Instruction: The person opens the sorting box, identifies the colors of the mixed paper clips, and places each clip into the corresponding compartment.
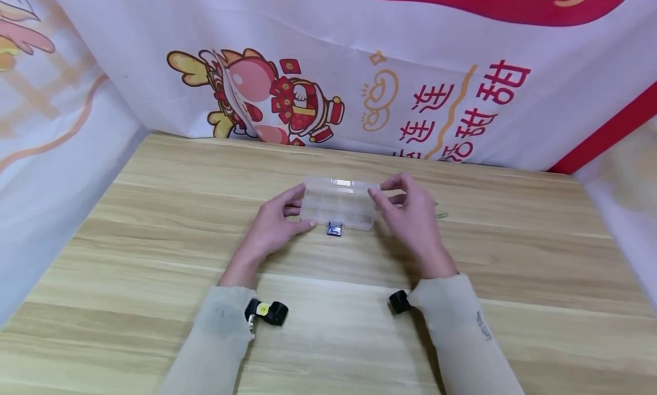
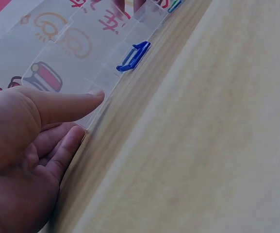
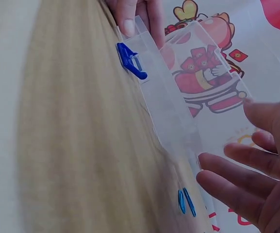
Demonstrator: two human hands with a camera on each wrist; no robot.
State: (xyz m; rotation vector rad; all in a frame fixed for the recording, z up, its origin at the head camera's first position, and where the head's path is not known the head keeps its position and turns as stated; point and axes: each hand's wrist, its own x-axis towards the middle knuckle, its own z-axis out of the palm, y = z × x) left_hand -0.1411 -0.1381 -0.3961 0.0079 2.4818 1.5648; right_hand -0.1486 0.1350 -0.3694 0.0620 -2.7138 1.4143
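Observation:
A clear plastic case [image 1: 356, 220] with a blue latch [image 1: 335, 229] stands on the table, its see-through lid [image 3: 212, 63] raised at the back. My left hand [image 1: 274, 224] grips the left end of the case, thumb along the front edge. In the left wrist view its fingers curl under the thumb at the corner of the case [image 2: 93, 104]. At the other end is my right hand [image 1: 410, 212], fingers extended and spread. The right wrist view has its thumb tip [image 3: 250, 104] at the lid's edge and the other fingertips close to the end of the case.
Green-blue paper clips [image 1: 442, 215] lie on the wood-grain table [image 1: 328, 338] just beyond the right hand. Behind the table hangs a white printed cloth [image 1: 308, 19], and another cloth [image 1: 61, 172] covers the left side.

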